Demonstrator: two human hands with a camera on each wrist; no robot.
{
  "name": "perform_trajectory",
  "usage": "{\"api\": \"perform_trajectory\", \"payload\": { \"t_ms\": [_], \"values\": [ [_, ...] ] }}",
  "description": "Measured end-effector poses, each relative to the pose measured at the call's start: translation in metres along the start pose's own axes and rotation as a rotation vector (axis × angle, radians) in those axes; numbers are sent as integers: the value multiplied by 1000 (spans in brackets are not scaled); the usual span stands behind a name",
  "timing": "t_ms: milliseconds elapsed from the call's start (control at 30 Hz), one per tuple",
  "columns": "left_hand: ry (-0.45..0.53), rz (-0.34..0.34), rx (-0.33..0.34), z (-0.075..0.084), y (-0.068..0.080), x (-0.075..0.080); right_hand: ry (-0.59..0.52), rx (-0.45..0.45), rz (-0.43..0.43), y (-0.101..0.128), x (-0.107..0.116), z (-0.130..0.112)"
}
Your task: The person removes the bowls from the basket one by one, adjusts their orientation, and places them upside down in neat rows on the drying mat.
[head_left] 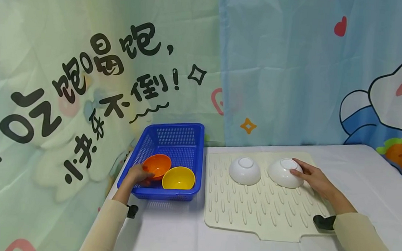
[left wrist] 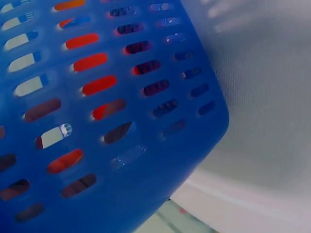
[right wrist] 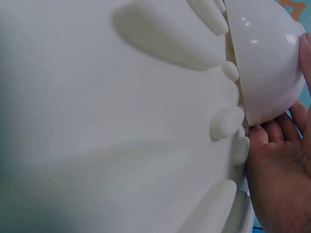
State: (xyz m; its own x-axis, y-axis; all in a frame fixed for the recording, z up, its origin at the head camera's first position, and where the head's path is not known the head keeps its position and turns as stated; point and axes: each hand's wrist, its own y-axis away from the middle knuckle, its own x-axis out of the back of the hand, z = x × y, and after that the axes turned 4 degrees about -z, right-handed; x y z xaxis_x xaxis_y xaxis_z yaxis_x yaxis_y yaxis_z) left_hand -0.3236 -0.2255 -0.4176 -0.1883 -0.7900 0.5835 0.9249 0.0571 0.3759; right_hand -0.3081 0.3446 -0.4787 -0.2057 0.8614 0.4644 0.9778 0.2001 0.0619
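The head view is bright and evenly lit, with soft, diffuse light and no hard glare. Only faint shadows show, one just in front of the blue basket (head_left: 166,160) on the table (head_left: 167,231) and a thin one along the near edge of the cream mat (head_left: 251,205). Lines bend slightly toward the frame edges, and the curtain (head_left: 86,76) left of the basket looks a little washed out. The left wrist view is soft and blurred, the basket wall (left wrist: 97,121) too close for focus. In the right wrist view the mat (right wrist: 107,121) is overexposed and blurry; small highlights gleam on the white bowl (right wrist: 265,63).
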Motion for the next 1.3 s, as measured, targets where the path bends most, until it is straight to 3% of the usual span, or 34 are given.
{"api": "perform_trajectory", "payload": {
  "t_ms": [133,500,667,800,1067,1300],
  "values": [
    [-4,17,-14,4,9,0,-6,4,3,-2,0,1],
    [64,61,-20,-2,5,-1,-10,-33,-6,-2,-3,-1],
    [71,90,-55,-4,6,0,-2,-37,-8,-2,-5,-2],
    [7,157,-121,-3,7,3,1,-31,-11,-2,-6,-2],
    [-30,268,-265,24,29,16,3,-47,-4,-3,-5,1],
    [-42,262,-330,57,54,19,10,-37,6,-5,-2,2]
  ]
}}
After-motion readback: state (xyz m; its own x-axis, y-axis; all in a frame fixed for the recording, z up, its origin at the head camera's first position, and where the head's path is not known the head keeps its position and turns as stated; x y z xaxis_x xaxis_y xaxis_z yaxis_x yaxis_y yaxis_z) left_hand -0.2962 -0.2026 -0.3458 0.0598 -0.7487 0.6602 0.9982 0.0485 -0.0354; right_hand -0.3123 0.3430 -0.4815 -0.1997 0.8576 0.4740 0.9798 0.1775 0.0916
